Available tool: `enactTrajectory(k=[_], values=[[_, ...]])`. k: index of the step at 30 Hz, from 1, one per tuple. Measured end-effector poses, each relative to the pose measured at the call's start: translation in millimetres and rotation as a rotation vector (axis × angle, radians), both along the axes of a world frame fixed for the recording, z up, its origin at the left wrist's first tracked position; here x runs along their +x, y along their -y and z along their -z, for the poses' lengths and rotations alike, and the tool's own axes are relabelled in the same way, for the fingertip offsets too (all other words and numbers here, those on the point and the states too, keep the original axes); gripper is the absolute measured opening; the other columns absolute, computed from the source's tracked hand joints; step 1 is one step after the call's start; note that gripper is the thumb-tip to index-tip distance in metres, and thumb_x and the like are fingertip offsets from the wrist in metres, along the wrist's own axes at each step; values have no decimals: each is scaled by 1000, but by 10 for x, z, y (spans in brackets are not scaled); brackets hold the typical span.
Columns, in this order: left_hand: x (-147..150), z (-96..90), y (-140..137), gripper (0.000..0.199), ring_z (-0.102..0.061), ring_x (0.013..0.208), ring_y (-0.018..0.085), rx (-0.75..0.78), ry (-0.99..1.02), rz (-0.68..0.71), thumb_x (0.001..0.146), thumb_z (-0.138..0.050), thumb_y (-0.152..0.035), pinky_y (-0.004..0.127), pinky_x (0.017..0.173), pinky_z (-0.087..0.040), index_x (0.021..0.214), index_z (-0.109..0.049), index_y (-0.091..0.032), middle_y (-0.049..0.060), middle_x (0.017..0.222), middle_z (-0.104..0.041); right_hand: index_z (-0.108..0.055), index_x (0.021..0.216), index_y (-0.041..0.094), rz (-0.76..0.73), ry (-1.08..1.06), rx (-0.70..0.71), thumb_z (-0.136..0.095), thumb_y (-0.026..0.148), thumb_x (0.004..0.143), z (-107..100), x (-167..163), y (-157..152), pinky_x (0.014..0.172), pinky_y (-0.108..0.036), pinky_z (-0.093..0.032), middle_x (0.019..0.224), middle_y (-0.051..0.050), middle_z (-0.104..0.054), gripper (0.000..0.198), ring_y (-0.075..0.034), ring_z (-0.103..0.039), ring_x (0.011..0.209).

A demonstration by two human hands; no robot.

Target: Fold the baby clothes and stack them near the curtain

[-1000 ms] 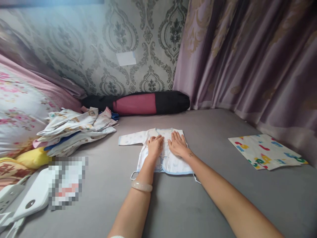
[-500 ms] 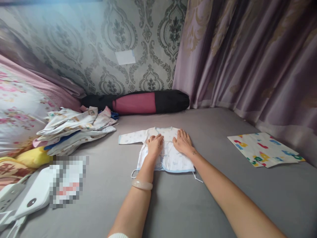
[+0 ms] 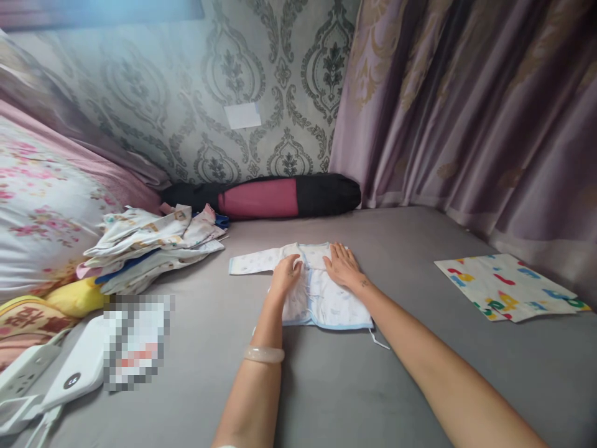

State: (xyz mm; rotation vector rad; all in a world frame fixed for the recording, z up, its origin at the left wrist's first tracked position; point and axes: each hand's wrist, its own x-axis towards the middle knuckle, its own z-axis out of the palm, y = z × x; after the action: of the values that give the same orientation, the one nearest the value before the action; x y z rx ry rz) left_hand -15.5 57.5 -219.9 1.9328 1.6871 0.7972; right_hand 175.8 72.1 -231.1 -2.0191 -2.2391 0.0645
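Note:
A small white baby shirt (image 3: pixel 321 297) with light blue trim and faint prints lies front side up on the grey sheet. One sleeve (image 3: pixel 254 261) stretches out to the left; no sleeve shows on the right side. My left hand (image 3: pixel 286 274) rests on the shirt's left chest, fingers loosely bent and the thumb apart from them. Flat on the right chest near the shoulder lies my right hand (image 3: pixel 342 264), fingers stretched out. White ties hang at the middle and past the lower right hem.
A pile of folded baby clothes (image 3: pixel 153 242) sits at left beside a floral pillow (image 3: pixel 41 205). Nearer are a white power bank (image 3: pixel 79 361) and a power strip (image 3: pixel 28 370). A patterned cloth (image 3: pixel 508 286) lies right; a black and red roll (image 3: pixel 261 198) lies along the wall.
My left hand has shifted slightly inward across the shirt, and more of the blue-edged front opening shows. My right hand stays flat in place. The whole view has moved slightly.

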Motion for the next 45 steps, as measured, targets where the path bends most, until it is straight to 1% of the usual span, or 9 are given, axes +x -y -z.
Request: enactTrajectory(k=[6,13,18,25,35,37,39,42,45], values=[[-140,-28,-53,28,-65,98,23,23,265,-99,86,-48,-24,35,90,-48,103,-69,-16,11,104,-71,-27,147,0,9,3,27,-19,42,96,125,21,-25,116,-38,-9,154,-17,-24,66,-25,-17,143],[-300,-36,-103,31,-69,84,21,-29,591,-231,82,-49,-33,33,75,-54,98,-67,-13,13,95,-72,-27,147,2,42,-47,-76,-20,42,96,-13,-49,-65,116,-42,-9,155,-17,-23,66,-26,-16,144],[-353,-25,-107,30,-69,81,20,-22,627,-315,80,-49,-34,30,72,-53,94,-66,-13,12,91,-72,-26,147,-2,110,-148,-65,-18,43,96,-78,-338,-100,115,-43,-10,155,-19,-20,68,-28,-13,144],[-423,69,-142,31,-68,77,19,-26,658,-379,79,-49,-36,26,62,-51,92,-65,-13,11,89,-71,-27,145,-5,187,-127,-26,-24,44,94,54,-513,-109,115,-45,-5,154,-21,-21,71,-30,-13,144],[-612,21,-123,28,-68,74,19,-17,636,-523,79,-48,-32,30,69,-52,92,-65,-13,11,89,-71,-30,145,-3,175,-123,-40,-29,41,94,-18,-506,-122,114,-46,-8,154,-21,-23,67,-30,-16,143],[-672,25,-130,28,-67,79,20,6,547,-568,80,-48,-33,31,73,-51,92,-66,-15,11,90,-72,-31,145,0,85,-113,6,-27,37,95,-63,-554,-123,115,-45,-7,155,-19,-22,62,-29,-15,144],[-731,26,-126,28,-66,87,23,50,419,-609,81,-46,-32,33,79,-49,92,-67,-16,11,92,-72,-30,147,3,-65,-107,26,-23,34,96,-105,-640,-127,116,-44,-5,156,-15,-21,60,-25,-12,144],[-797,15,-89,30,-63,96,25,81,257,-669,83,-44,-30,35,87,-46,97,-67,-16,13,99,-70,-28,148,6,-258,-106,-30,-22,35,97,-134,-806,-148,116,-44,-5,156,-11,-21,59,-23,-12,145],[-827,-10,-41,31,-58,106,29,66,116,-759,84,-45,-28,40,94,-41,105,-64,-16,15,105,-66,-28,148,8,-319,-96,-51,-24,37,97,-102,-936,-178,116,-44,-5,156,-10,-22,59,-22,-13,145]])
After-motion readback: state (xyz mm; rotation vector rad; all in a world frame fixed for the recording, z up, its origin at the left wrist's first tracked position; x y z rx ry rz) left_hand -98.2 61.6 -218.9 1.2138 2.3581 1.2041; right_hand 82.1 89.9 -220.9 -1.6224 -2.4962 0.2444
